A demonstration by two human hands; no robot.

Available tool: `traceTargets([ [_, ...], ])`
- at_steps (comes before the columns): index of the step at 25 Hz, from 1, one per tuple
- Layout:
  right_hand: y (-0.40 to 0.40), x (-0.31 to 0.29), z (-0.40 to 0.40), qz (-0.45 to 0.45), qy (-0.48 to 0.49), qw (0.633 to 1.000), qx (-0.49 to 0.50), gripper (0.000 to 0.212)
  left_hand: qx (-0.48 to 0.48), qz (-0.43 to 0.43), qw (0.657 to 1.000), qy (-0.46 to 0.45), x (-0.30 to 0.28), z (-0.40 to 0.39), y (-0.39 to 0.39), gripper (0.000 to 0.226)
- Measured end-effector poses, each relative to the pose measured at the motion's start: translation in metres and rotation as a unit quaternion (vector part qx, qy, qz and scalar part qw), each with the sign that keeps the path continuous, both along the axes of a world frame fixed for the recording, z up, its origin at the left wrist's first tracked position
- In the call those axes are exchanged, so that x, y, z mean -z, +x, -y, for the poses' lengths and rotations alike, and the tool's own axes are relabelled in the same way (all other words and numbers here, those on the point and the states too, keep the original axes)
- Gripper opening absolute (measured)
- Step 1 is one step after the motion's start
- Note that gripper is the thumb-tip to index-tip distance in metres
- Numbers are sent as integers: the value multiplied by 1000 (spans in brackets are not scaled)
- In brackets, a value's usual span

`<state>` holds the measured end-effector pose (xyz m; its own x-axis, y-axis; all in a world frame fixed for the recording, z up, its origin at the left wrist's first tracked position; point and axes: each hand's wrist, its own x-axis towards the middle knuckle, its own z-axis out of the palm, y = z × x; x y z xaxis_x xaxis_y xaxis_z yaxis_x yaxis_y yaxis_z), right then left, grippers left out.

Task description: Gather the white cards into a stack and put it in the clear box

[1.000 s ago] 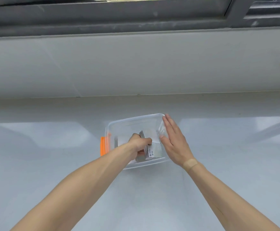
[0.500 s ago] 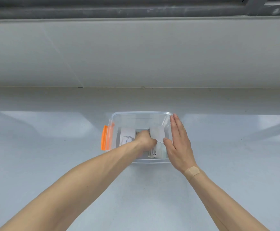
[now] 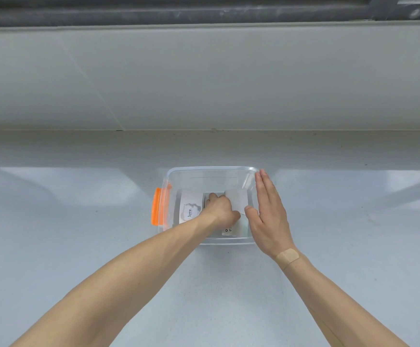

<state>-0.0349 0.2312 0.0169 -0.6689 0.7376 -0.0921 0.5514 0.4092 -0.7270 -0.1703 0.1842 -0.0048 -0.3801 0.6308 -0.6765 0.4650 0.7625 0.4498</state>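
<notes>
A clear box (image 3: 211, 172) with an orange latch (image 3: 157, 206) stands on the pale grey surface. White cards lie inside it: one printed with "love." (image 3: 190, 207) at the left, another (image 3: 237, 200) at the right. My left hand (image 3: 220, 209) reaches into the box, fingers curled around the cards (image 3: 229, 231) under it. My right hand (image 3: 270, 216) lies flat, fingers together, against the outside of the box's right wall, thumb at the rim. A plaster sits on that wrist.
A low grey ledge (image 3: 204, 144) and a pale wall (image 3: 204, 78) run across behind the box. A dark window frame (image 3: 179, 11) tops the wall.
The view tilted down and the box now sits square to me. My left hand has lowered the cards deeper into the box; a "love." card now shows at the left.
</notes>
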Motion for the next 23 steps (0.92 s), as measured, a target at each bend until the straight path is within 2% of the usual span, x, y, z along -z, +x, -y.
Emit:
traceTargets([
  [9, -1, -1, -1, 13, 13, 1000, 3, 72, -2, 10, 1000, 10, -6, -1, 1, 22],
  [15, 2, -16, -3, 72, 57, 996, -15, 70, -30, -72, 997, 7, -28, 12, 3, 12],
  [19, 6, -30, 1, 54, 88, 994, -19, 52, -7, -110, 991, 77, -48, 37, -1, 43],
  [23, 23, -40, 22, 2, 150, 988, -28, 28, 20, -113, 983, 141, -65, 78, 5, 51],
])
